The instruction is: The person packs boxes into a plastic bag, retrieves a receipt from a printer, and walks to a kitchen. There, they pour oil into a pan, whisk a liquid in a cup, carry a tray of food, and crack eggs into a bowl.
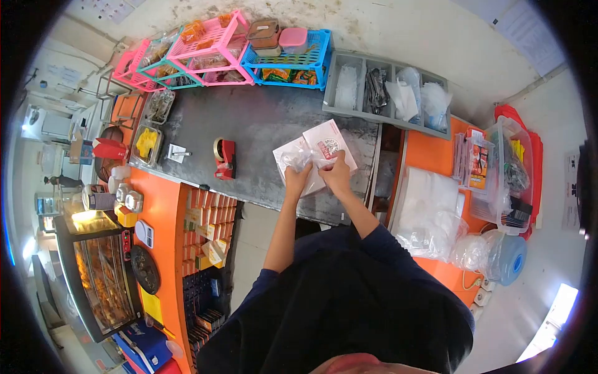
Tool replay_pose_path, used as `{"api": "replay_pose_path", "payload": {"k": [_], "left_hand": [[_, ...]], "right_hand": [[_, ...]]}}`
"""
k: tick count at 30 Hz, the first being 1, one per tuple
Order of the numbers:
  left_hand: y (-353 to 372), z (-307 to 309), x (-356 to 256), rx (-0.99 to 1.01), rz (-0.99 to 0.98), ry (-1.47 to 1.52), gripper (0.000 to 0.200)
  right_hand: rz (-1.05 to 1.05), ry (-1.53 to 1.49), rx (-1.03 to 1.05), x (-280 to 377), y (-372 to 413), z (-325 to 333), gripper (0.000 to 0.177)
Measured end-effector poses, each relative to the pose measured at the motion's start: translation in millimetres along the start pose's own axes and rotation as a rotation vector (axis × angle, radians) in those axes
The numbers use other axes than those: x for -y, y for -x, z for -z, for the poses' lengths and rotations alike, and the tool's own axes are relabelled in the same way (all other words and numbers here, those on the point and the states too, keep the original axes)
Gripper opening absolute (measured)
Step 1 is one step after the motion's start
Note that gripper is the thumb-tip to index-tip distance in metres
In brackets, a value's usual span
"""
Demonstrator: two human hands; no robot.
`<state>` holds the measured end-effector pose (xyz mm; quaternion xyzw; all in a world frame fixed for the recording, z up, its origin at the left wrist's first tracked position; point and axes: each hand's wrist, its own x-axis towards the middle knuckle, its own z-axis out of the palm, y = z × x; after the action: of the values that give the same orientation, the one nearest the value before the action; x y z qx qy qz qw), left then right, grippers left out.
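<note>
Two white and pink cardboard boxes [330, 138] with red print lie side by side on the dark counter [255, 131] in front of me. Over them is a clear plastic bag [299, 153], bunched up near the middle. My left hand [298, 179] pinches the bag's gathered plastic at the left box. Just beside it, my right hand [337, 174] is closed on the plastic over the right box, close to its printed label. Fingertips of both hands are partly hidden by the crumpled film.
A red tape dispenser [225, 158] stands left of the boxes. Coloured baskets [212, 50] and a grey divided tray [386, 87] line the back wall. Plastic bags [430, 206] lie on the orange surface at right. A glass food warmer [103, 280] stands at far left.
</note>
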<state>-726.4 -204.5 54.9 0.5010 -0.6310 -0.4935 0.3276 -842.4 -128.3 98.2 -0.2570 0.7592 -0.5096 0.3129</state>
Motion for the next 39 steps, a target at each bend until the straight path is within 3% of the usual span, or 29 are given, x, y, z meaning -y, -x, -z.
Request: {"api": "replay_pose_path", "payload": {"k": [2,4,6,14,17,20,33,35,39], "left_hand": [[-4.6,-0.4,-3.9,-0.013,-0.013,0.030,0.031],[-6.6,1.9,-8.1,0.056,0.108,0.089,0.029],[-7.0,1.6,-14.2,0.060,0.142,0.085,0.027],[-9.3,8.3,-26.6,0.140,0.198,0.077,0.031],[-12.5,11.2,-29.0,0.184,0.269,0.104,0.032],[-12.6,10.9,-29.5,0.178,0.322,0.114,0.031],[-9.6,9.9,-28.6,0.163,0.290,0.149,0.035],[-11.0,8.9,-25.3,0.143,0.298,0.106,0.025],[-12.7,8.0,-18.2,0.128,0.265,0.115,0.026]], "right_hand": [[0.086,-0.026,0.021,-6.8,5.2,-12.1,0.052],[0.170,-0.046,0.045,-17.6,8.1,-20.8,0.055],[0.571,0.400,-0.069,-23.6,11.0,-27.1,0.055],[0.249,-0.241,0.063,-29.8,-29.5,-12.6,0.045],[0.043,-0.623,0.090,-36.6,-43.3,-23.5,0.046],[-0.024,-0.436,-0.001,-27.5,-45.4,-22.0,0.045],[0.006,-0.303,0.033,-39.4,-40.8,-14.7,0.045],[0.037,-0.274,0.006,-38.8,-41.1,-14.9,0.045],[0.068,-0.191,-0.038,-36.0,-43.8,-15.4,0.046]]}}
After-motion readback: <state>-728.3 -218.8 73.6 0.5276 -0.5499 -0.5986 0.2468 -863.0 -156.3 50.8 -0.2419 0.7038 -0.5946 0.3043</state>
